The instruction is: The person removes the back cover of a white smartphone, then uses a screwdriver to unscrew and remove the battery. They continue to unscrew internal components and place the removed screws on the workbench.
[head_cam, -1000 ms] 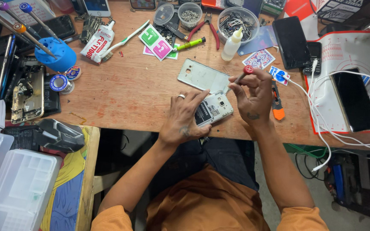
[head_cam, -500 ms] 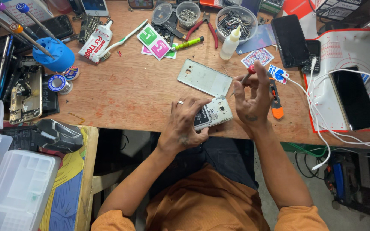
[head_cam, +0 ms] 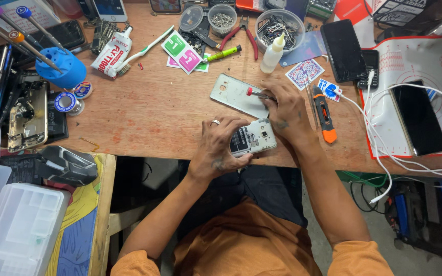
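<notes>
A white phone [head_cam: 254, 138] with its back off lies at the wooden table's front edge. My left hand [head_cam: 220, 148] grips its left end and wears a ring. My right hand [head_cam: 287, 113] is shut on a small red-tipped screwdriver [head_cam: 258, 93] that lies nearly flat and points left over the grey-white back cover [head_cam: 231, 93], which rests just behind the phone. The right hand's heel sits beside the phone's right end.
An orange-handled tool [head_cam: 325, 116] lies right of my hand. A red mat [head_cam: 438, 66] with dark phones and white cables is at the right. A glue bottle [head_cam: 273, 52], pliers [head_cam: 244, 28], parts bowls [head_cam: 280, 23], a blue screwdriver stand [head_cam: 60, 69] and clear boxes [head_cam: 19, 230] surround.
My right hand has shifted left and tipped the screwdriver down from near upright to nearly flat over the back cover. The left hand stays on the phone.
</notes>
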